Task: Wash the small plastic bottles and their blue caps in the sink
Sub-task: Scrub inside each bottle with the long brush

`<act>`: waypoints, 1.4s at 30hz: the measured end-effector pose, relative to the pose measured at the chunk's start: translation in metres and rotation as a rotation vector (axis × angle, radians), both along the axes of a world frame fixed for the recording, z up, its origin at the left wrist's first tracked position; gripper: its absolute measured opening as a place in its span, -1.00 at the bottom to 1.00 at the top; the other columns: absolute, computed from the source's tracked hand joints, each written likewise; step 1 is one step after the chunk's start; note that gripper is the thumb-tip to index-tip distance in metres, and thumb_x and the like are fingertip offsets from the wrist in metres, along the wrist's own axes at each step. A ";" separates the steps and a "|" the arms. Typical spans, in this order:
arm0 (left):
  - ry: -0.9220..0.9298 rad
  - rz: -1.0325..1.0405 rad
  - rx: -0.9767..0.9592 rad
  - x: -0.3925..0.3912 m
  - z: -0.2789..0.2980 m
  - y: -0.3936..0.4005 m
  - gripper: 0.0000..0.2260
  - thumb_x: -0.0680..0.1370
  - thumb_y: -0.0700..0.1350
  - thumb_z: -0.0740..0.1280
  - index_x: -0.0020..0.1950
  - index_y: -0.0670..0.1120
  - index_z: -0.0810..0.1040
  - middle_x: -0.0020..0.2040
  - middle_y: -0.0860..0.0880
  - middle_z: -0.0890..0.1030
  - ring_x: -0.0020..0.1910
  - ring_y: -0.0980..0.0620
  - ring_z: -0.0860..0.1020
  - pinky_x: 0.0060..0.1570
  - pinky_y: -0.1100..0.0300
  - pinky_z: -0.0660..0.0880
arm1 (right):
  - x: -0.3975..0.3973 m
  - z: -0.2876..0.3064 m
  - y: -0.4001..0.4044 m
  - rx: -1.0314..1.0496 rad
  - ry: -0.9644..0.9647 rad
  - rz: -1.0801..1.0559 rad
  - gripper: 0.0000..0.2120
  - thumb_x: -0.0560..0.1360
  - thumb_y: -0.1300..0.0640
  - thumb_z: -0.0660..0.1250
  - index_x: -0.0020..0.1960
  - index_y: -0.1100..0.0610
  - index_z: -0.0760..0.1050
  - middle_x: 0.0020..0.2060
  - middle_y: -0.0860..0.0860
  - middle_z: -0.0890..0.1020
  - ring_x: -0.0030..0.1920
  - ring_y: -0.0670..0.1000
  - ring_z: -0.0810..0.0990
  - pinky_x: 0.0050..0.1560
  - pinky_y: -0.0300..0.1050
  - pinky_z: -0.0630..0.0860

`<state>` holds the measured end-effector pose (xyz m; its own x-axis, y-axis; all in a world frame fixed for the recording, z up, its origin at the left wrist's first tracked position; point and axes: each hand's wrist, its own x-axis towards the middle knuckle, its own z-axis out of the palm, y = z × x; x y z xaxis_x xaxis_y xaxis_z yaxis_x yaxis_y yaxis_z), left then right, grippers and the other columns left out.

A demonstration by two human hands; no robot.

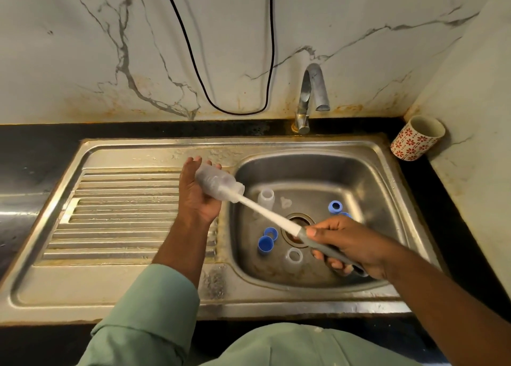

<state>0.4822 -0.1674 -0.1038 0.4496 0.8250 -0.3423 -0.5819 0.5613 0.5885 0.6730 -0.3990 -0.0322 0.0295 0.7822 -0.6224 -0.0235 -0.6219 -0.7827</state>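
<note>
Steel sink unit (154, 291) fills the black counter (33, 144), its ribbed drainboard (124, 213) taking the left half and the basin (367, 188) the right half, with the tap (311, 94) rising from the counter behind the basin's far edge. A patterned cup (417, 137) leans in the counter's far right corner, against the marble wall (83, 47), down which a black cable (237, 61) loops. The left hand (197, 197), over the seam between drainboard and basin, has its fingers curled round a clear plastic bottle (218, 183) held tilted, mouth toward the basin. The right hand (351, 245), above the basin's near right part, has its fingers clamped round the grey grip of a bottle brush (272, 216), whose white shaft runs up and left into the bottle's mouth, the brush head inside it. On the basin floor a second clear bottle (266, 198) stands near the left wall, and a third (293, 258) lies near the front edge, its open mouth facing up toward the camera. Two blue caps (266, 241) lie touching just left of the drain (297, 223); another blue cap (335, 206) sits right of the drain, with a further bit of blue just beside it, partly hidden by the right hand. A small clear piece (284, 202) lies behind the drain; what it is cannot be told.
</note>
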 end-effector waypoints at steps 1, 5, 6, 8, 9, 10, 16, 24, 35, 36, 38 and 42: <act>-0.009 -0.015 0.010 0.000 -0.002 -0.003 -0.78 0.45 0.00 0.46 -0.14 -0.06 0.46 -0.25 -0.03 0.47 -0.25 0.00 0.50 -0.20 0.07 0.56 | 0.002 -0.003 0.000 0.005 0.024 -0.052 -0.72 0.61 0.06 0.26 0.14 0.24 0.58 -0.32 0.12 0.58 -0.49 -0.05 0.40 -0.54 -0.23 0.30; -0.079 0.004 0.035 0.002 0.006 -0.011 -0.85 0.51 -0.01 0.35 -0.19 -0.05 0.52 -0.30 -0.01 0.52 -0.26 0.03 0.52 -0.18 0.12 0.58 | -0.011 -0.012 -0.004 -0.048 0.225 -0.091 -0.72 0.61 0.08 0.24 0.16 0.25 0.56 -0.34 0.12 0.56 -0.53 -0.08 0.38 -0.62 -0.29 0.28; -0.098 -0.001 0.035 0.000 0.008 -0.009 -0.84 0.54 0.00 0.32 -0.16 -0.05 0.53 -0.27 -0.01 0.50 -0.25 0.04 0.51 -0.16 0.12 0.58 | -0.011 -0.012 -0.006 -0.084 0.306 -0.075 -0.70 0.60 0.07 0.25 0.18 0.27 0.55 -0.35 0.12 0.54 -0.54 -0.09 0.37 -0.62 -0.30 0.28; -0.081 -0.040 0.037 -0.001 0.008 -0.004 -0.83 0.58 0.04 0.30 -0.07 -0.05 0.52 -0.21 -0.03 0.47 -0.21 0.02 0.50 -0.12 0.09 0.56 | 0.005 -0.009 -0.008 -0.108 0.208 -0.003 -0.71 0.59 0.04 0.27 0.15 0.22 0.59 -0.33 0.15 0.55 -0.54 -0.08 0.39 -0.59 -0.28 0.31; -0.057 -0.040 0.042 -0.001 0.002 -0.002 -0.85 0.56 0.03 0.35 -0.02 -0.03 0.50 -0.19 -0.03 0.48 -0.18 0.01 0.51 -0.10 0.06 0.56 | 0.019 -0.005 -0.006 -0.092 0.034 0.043 -0.77 0.58 0.04 0.29 0.09 0.14 0.63 -0.31 0.18 0.58 -0.52 -0.05 0.41 -0.55 -0.25 0.34; -0.034 -0.029 0.059 0.001 -0.004 -0.004 -0.84 0.53 0.00 0.41 0.01 -0.01 0.48 -0.18 -0.02 0.47 -0.17 -0.01 0.50 -0.09 0.03 0.55 | 0.029 0.001 -0.002 -0.055 -0.162 0.075 -0.83 0.58 0.03 0.31 0.03 0.05 0.66 -0.29 0.18 0.61 -0.49 -0.04 0.44 -0.52 -0.21 0.37; -0.050 -0.023 0.044 0.005 -0.008 0.002 -0.56 0.31 -0.03 0.59 0.06 -0.06 0.46 -0.14 -0.03 0.46 -0.16 0.00 0.51 -0.08 0.03 0.58 | 0.007 0.004 -0.004 0.006 -0.006 0.050 -0.82 0.56 0.02 0.32 0.03 0.07 0.66 -0.30 0.12 0.63 -0.49 -0.04 0.42 -0.56 -0.23 0.34; -0.060 0.061 0.025 0.010 -0.004 -0.003 -0.66 0.34 0.00 0.57 -0.02 -0.02 0.50 -0.11 -0.01 0.49 -0.14 0.02 0.53 -0.01 0.05 0.57 | 0.014 0.008 0.007 0.049 -0.059 0.051 -0.80 0.59 0.07 0.29 0.10 0.12 0.63 -0.30 0.11 0.63 -0.48 -0.05 0.43 -0.54 -0.25 0.35; -0.076 0.057 0.082 0.004 0.006 0.000 -0.77 0.51 -0.03 0.42 0.10 -0.04 0.48 -0.16 -0.01 0.48 -0.19 0.02 0.53 -0.03 0.05 0.55 | 0.026 0.010 0.010 0.004 -0.213 0.069 -0.79 0.57 0.03 0.32 0.07 0.11 0.65 -0.31 0.11 0.65 -0.47 -0.04 0.45 -0.47 -0.18 0.38; -0.061 0.065 0.100 0.003 0.004 0.000 -0.66 0.46 -0.05 0.48 0.16 -0.02 0.46 -0.15 -0.01 0.49 -0.18 0.02 0.54 -0.02 0.03 0.56 | 0.031 0.014 0.014 0.051 -0.350 0.063 -0.83 0.56 0.04 0.33 0.05 0.07 0.65 -0.31 0.10 0.67 -0.47 -0.04 0.45 -0.46 -0.18 0.38; -0.086 0.104 0.093 0.003 0.002 -0.004 -0.64 0.36 -0.08 0.55 0.09 0.00 0.51 -0.17 0.01 0.53 -0.20 0.03 0.56 -0.04 0.03 0.59 | 0.026 0.017 0.015 0.106 -0.358 0.048 -0.84 0.57 0.06 0.33 0.07 0.04 0.65 -0.28 0.11 0.68 -0.47 -0.04 0.45 -0.50 -0.22 0.37; -0.096 0.107 0.095 0.006 0.005 -0.001 -0.87 0.50 -0.07 0.42 0.02 -0.01 0.56 -0.17 0.00 0.52 -0.17 0.02 0.52 0.02 0.03 0.54 | 0.019 0.012 0.015 0.035 -0.176 0.094 -0.79 0.58 0.05 0.31 0.02 0.16 0.64 -0.33 0.08 0.63 -0.49 -0.06 0.43 -0.50 -0.19 0.34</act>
